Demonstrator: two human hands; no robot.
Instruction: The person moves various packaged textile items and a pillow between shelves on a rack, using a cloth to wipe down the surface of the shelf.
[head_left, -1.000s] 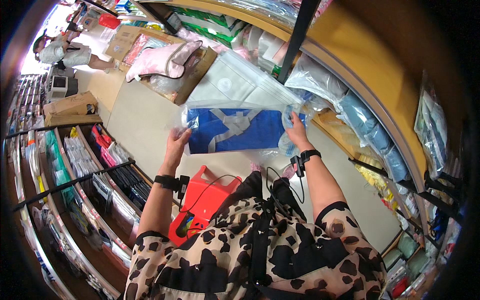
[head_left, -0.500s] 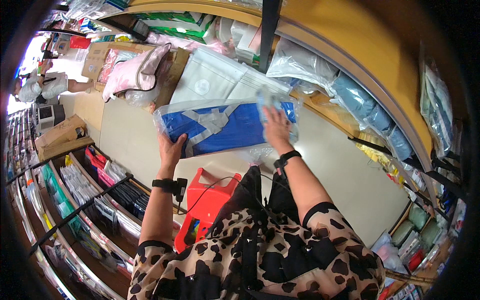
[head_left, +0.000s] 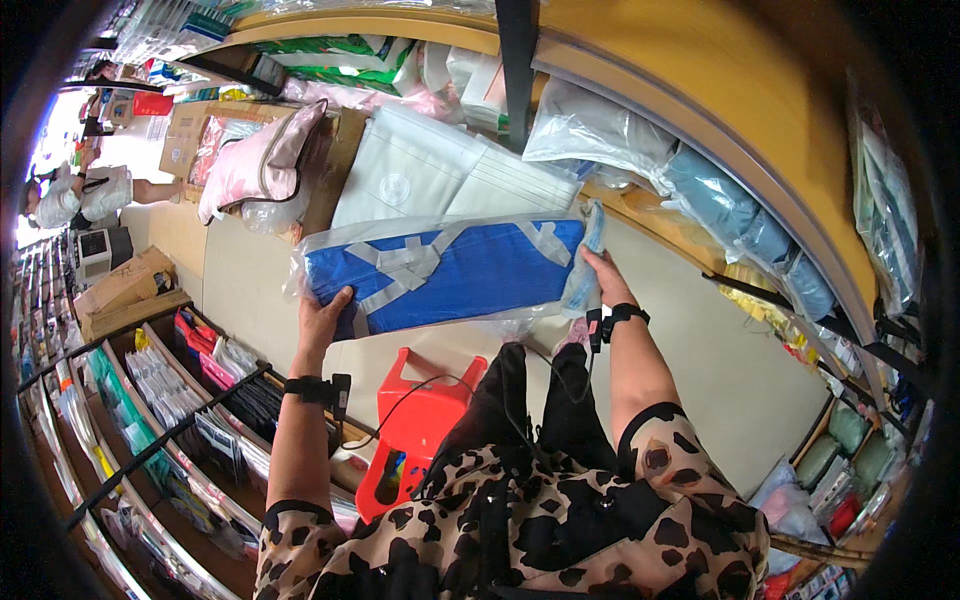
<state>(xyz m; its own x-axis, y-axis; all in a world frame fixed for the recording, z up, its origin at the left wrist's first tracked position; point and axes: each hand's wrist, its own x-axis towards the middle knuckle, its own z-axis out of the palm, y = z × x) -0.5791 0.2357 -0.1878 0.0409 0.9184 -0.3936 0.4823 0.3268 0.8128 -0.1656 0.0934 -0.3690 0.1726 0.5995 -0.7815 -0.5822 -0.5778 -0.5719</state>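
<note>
Between my hands is a long blue package [head_left: 480,270] in a clear plastic wrapper, with grey straps crossing its face. My left hand [head_left: 322,318] grips its left end, thumb on top and the other fingers beneath. At the opposite end my right hand [head_left: 608,282] is closed on the package, together with a light blue cloth [head_left: 583,262] bunched against that edge. The fingers of my right hand are partly hidden by the cloth. Behind the package, a large white folded bag [head_left: 415,165] lies against the shelf.
A red plastic stool [head_left: 425,405] stands by my legs. Racks of packaged goods [head_left: 160,380] run along the left. A pink pillow [head_left: 262,165] rests by cardboard boxes at the upper left. Yellow shelving [head_left: 720,90] curves past the right, and a person [head_left: 95,195] is farther off.
My right hand and the light blue cloth have moved from the package's upper face to its right end. The package has shifted slightly left and down.
</note>
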